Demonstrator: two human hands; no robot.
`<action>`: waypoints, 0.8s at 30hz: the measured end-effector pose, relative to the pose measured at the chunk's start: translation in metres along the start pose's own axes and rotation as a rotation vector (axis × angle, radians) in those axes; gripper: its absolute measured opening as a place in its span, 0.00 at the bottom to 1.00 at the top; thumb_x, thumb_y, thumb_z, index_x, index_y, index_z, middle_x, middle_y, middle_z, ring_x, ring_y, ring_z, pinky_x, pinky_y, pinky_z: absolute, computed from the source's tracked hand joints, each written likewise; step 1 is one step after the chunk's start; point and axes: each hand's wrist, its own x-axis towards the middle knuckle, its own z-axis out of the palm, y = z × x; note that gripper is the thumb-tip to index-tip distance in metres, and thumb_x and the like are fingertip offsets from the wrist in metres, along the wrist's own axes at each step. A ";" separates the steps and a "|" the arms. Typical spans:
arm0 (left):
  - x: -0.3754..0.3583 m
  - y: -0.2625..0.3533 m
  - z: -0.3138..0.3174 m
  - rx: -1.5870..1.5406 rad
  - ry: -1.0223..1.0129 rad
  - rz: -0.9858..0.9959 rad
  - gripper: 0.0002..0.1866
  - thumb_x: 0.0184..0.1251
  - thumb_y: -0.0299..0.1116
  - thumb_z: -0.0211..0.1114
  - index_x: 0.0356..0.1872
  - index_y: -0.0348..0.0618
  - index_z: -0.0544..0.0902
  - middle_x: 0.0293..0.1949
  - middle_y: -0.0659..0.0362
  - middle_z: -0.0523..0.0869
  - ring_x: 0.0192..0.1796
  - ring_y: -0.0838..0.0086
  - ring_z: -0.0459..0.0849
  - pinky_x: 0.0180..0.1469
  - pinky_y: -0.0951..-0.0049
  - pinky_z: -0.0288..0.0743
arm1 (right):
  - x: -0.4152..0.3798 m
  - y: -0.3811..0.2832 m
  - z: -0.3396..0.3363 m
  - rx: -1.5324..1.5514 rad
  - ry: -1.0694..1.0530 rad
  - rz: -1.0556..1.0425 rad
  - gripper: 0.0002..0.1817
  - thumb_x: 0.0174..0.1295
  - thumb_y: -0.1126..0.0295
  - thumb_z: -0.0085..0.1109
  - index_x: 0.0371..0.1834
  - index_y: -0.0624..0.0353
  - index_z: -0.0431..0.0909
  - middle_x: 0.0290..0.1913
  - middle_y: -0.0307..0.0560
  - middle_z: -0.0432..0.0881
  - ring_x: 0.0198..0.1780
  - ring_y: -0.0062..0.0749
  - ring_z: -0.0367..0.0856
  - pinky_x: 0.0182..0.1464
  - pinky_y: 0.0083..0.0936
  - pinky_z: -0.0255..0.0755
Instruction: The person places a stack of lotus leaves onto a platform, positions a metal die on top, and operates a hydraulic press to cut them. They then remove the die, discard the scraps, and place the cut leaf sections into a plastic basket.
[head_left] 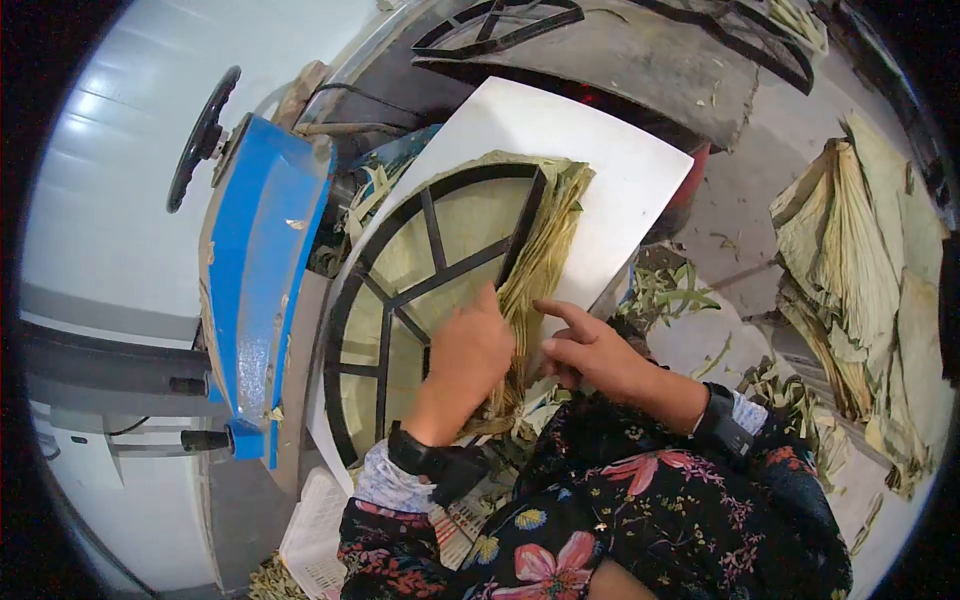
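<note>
Two hands (470, 345) (592, 355), two wristbands (440, 465) (722, 428) — one handwheel (203, 138) (black), one white board (610, 160).

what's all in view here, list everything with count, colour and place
board: 1, white, centre
fan-shaped frame: 1, black, on board
folded leaves: 1 bundle, yellow-green, frame's right edge
flat leaf: count unclear, pale green, under frame
more frames: 2, black, top
leaf pile: 1, pale green, right
leaf scraps: many, green, right of board
machine part: 1, blue, left
handwheel: 1, black, upper left
basket: 1, white, bottom left
wristbands: 2, black, wrists
floral clothing: black, bottom
left hand, right hand: 2, bare, by folded leaves
</note>
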 end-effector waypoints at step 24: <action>-0.006 -0.019 -0.056 -0.314 0.087 -0.043 0.22 0.57 0.30 0.53 0.54 0.34 0.71 0.36 0.37 0.80 0.42 0.42 0.78 0.46 0.49 0.69 | 0.050 -0.042 -0.011 -0.277 -0.092 0.181 0.20 0.64 0.65 0.52 0.54 0.69 0.69 0.23 0.41 0.74 0.19 0.22 0.71 0.20 0.20 0.66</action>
